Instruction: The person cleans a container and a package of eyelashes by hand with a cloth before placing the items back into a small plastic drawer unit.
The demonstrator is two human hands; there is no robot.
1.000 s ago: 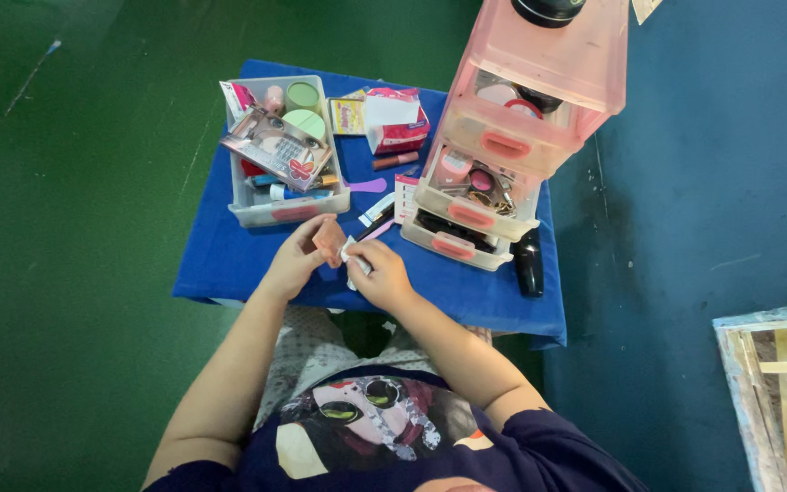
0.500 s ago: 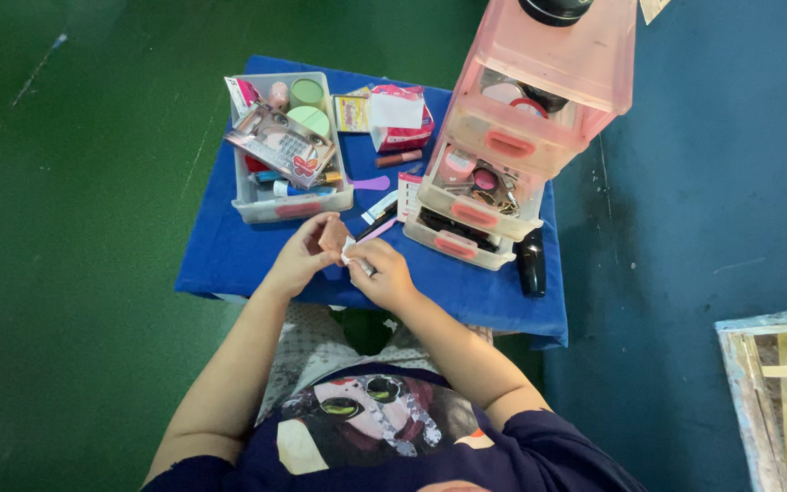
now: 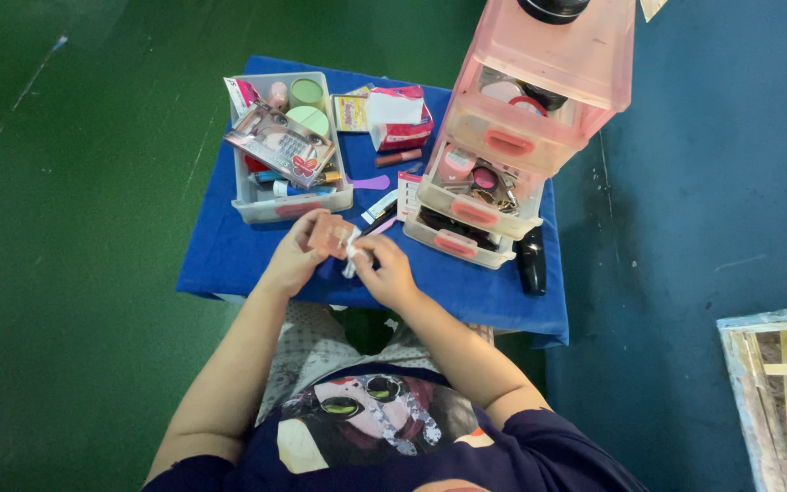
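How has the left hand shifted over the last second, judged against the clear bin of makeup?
Cannot tell of any real shift: the left hand holds the small pink case just below the clear bin, as it did earlier.

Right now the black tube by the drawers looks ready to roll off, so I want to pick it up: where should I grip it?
Grip the black tube around its middle, coming from above. It lies flat on the blue cloth, lengthwise beside the pink drawer unit, so its right side is probably freer.

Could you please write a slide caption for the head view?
Left hand holds a small pink compact, right hand a white wipe, over a blue table.
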